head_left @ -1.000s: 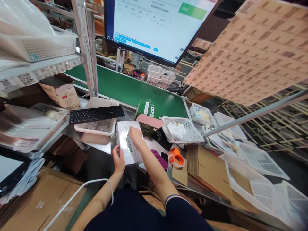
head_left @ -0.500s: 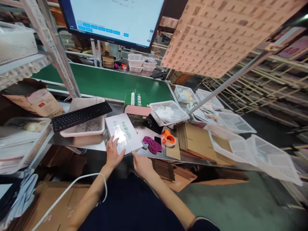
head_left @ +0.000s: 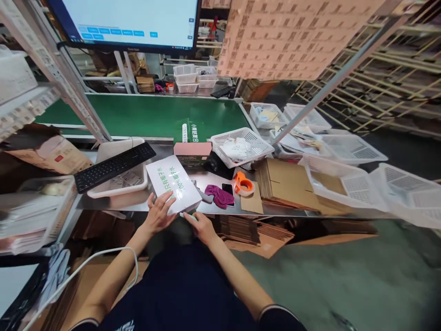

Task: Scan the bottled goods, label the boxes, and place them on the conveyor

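A white box with green print lies flat at the near edge of the steel worktable. My left hand rests on the box's near left corner, fingers spread and flat. My right hand is below the box's near right corner, at the table edge, fingers curled against the box's underside. Beside the box lie a purple cloth, a black phone and an orange tape dispenser.
A black keyboard sits on a white tray to the left. A pink-lidded dark box and a white basket stand behind. Flat cardboard stacks, a green conveyor, a monitor and more baskets surround.
The white box went from standing on edge to lying flat. My right hand left its top and dropped to the near right corner. The view swung right.
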Available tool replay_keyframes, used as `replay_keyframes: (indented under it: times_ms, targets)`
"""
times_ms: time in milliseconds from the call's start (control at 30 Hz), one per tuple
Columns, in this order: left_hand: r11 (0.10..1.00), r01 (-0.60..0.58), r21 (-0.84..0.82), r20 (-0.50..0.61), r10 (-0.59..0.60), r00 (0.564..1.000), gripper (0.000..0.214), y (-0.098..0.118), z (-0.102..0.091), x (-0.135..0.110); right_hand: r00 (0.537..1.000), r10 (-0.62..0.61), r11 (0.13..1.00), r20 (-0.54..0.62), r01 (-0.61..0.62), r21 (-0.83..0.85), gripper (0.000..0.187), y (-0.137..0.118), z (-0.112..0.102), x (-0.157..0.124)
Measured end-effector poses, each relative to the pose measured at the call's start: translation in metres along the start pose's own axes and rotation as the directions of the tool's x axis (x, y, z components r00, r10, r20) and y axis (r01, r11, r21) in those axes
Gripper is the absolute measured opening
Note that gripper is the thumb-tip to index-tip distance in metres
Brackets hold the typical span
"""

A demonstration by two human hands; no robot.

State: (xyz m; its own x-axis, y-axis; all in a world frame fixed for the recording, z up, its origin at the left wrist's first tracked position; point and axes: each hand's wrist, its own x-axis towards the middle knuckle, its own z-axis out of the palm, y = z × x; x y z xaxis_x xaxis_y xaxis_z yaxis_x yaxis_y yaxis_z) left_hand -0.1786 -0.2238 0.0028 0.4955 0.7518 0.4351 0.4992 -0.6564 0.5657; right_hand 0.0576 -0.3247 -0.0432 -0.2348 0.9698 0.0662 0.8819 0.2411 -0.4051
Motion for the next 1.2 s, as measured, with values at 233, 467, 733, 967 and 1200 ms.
replay_keyframes:
  times_ms: [233, 467, 733, 967, 1200]
  targets:
    - [0.997, -0.039, 0.065, -0.017, 0.04, 0.999, 0.033, -0.011, 0.009, -0.009, 1.0, 0.006, 0.999, -0.005, -0.006, 0.05, 0.067, -0.003, 0.001, -0.002]
    - [0.985, 0.108, -0.137, -0.006, -0.11, 0.994, 0.021, -0.015, 0.013, -0.01, 1.0, 0.024, 0.999, 0.005, -0.024, 0.037, 0.068, -0.013, 0.001, 0.002]
    - [0.928, -0.229, 0.296, -0.149, 0.281, 0.948, 0.022, 0.007, 0.022, -0.011, 0.947, 0.255, 0.964, -0.197, -0.265, -0.024, 0.053, 0.045, -0.042, -0.016]
    - [0.859, -0.229, 0.459, -0.024, 0.269, 0.963, 0.039, 0.016, 0.039, 0.004, 0.934, 0.224, 0.841, -0.277, -0.042, 0.54, 0.036, 0.087, -0.079, 0.061]
    - [0.795, -0.351, 0.494, 0.123, 0.335, 0.934, 0.037, -0.03, -0.014, -0.016, 0.996, -0.092, 0.868, 0.018, 0.071, 0.492, 0.028, 0.089, -0.101, 0.301]
